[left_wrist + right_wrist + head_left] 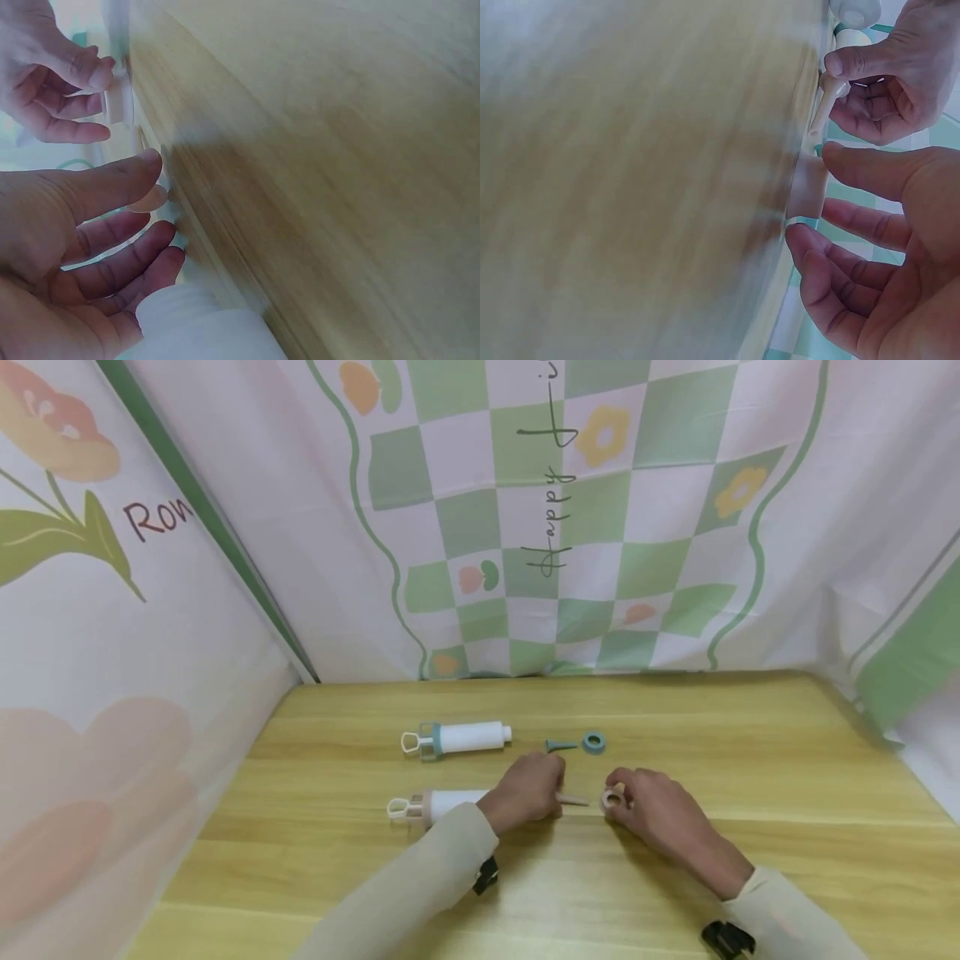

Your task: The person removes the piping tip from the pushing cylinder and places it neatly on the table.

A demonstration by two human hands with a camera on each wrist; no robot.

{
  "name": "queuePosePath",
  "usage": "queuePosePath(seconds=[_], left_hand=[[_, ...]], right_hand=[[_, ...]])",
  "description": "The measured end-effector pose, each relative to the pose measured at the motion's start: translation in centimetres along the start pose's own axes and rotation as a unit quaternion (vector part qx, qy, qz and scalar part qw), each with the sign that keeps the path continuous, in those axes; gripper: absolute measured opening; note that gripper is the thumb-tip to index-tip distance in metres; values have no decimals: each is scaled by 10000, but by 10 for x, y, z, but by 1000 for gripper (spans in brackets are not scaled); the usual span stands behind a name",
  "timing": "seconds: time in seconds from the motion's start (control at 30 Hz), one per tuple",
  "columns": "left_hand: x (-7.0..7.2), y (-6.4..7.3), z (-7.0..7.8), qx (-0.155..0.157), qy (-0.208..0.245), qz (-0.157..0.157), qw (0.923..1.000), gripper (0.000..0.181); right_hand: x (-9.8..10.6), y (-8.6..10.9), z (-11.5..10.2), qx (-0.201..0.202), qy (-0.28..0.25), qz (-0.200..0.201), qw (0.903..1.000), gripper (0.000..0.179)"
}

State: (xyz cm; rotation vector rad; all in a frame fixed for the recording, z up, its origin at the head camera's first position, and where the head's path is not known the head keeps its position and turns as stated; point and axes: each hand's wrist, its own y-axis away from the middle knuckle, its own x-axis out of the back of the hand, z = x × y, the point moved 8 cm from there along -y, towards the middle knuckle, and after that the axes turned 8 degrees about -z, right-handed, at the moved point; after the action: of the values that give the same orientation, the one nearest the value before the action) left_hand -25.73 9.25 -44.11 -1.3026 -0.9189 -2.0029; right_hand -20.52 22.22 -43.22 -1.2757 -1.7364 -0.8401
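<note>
My left hand (527,787) has its thumb and fingers around the flared end of a slim pink nozzle (150,198). The nozzle's thin end (576,801) points right, toward a pink ring (612,800). At that ring, my right hand (660,810) has its thumb on one side and fingertips on the other; the ring (808,187) stays at table level. Partly behind my left wrist lies a white tube (452,803) with a pink collar and a pull handle, like a sausage stuffer. Its threaded neck (174,304) shows beside my left fingers.
Farther back lies a matching white tube (472,737) with a blue-green collar. A blue-green nozzle (561,745) and a blue-green ring (594,742) are in line to its right. Printed curtains (525,527) hang behind the wooden table (675,718) and at its sides.
</note>
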Motion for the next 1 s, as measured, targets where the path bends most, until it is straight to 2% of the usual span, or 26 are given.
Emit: queuePosePath(seconds=[0.37,0.6,0.77,0.9,1.0], left_hand=[[-2,5,-3,121,108,-50,9999,35],[1,12,-7,241,82,106,9996,31],[12,26,-7,64,244,384,9989,32],[21,44,-9,-183,324,630,9973,33],[28,62,-11,-278,177,794,9963,35]], right_hand=[[8,2,0,-173,104,78,9998,43],[15,11,-6,-117,117,415,9990,44],[22,15,-10,-38,169,603,9980,43],[31,17,-14,84,242,861,9960,42],[38,20,-19,324,340,1212,9915,44]])
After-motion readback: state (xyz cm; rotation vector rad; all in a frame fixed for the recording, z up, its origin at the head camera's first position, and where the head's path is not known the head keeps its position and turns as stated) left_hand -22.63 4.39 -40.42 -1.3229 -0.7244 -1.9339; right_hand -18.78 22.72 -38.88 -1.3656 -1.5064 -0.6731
